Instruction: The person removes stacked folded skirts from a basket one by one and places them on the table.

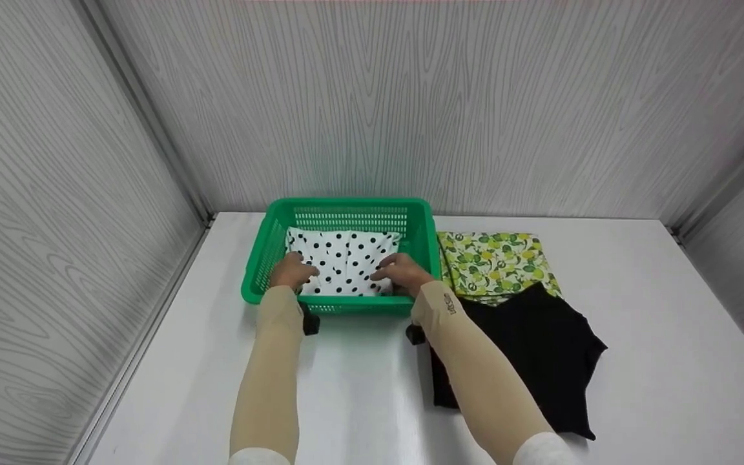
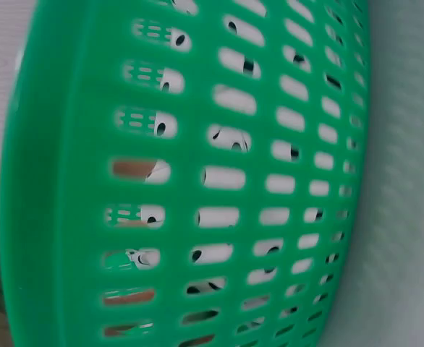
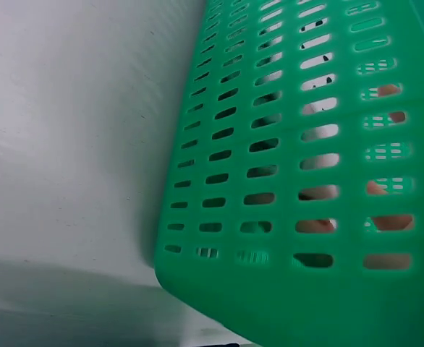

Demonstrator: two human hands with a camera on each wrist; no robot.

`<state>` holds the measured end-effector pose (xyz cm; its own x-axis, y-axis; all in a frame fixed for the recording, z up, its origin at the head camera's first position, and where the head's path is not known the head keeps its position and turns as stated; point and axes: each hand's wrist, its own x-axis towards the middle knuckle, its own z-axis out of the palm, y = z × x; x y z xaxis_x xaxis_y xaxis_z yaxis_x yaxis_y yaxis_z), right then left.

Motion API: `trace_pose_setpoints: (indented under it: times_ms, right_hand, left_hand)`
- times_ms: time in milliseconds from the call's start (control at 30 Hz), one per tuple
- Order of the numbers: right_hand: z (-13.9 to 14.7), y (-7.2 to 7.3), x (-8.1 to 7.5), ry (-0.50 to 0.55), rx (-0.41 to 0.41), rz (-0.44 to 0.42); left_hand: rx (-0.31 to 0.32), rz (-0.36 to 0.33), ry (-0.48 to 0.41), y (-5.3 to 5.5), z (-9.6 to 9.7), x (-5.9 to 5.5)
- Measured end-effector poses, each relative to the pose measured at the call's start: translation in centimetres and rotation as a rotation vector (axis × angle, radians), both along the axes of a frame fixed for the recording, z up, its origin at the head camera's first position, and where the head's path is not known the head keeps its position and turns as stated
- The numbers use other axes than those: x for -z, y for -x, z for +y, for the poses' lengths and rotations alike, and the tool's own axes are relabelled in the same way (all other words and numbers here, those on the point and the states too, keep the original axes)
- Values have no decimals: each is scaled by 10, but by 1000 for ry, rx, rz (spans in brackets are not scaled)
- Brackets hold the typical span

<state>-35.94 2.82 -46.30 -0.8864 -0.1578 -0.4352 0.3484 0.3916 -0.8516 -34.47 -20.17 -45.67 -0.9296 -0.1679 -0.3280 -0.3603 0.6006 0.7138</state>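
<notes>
A folded white cloth with black polka dots lies inside a green plastic basket. Over the cloth's left side, my left hand reaches in with its fingers loosely extended. My right hand is at the cloth's right side, fingers relaxed and pointing inward. Neither hand visibly grips the fabric; whether the fingertips touch it is hard to tell. In the left wrist view the slotted basket wall hides most of that hand. Through the slots of the basket wall in the right wrist view, bits of fingers show.
Right of the basket lies a folded cloth with a yellow-green lemon print. A black garment is spread in front of it, partly under my right forearm. Grey wood-grain panels stand behind and beside the white table.
</notes>
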Motion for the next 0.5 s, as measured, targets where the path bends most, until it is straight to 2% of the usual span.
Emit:
trace_pose_setpoints:
  times_ms: [100, 233, 367, 500]
  right_hand:
    - [1, -1, -1, 43, -22, -7]
    - [0, 0, 0, 30, -65, -7]
    - [0, 1, 1, 10, -79, 27]
    - [1, 2, 1, 45, -79, 77]
  left_hand:
    - [-19, -19, 3, 3, 3, 1]
    - [9, -26, 41, 8, 1, 3]
    - [55, -39, 60, 11, -2, 4]
    - [53, -43, 70, 13, -3, 3]
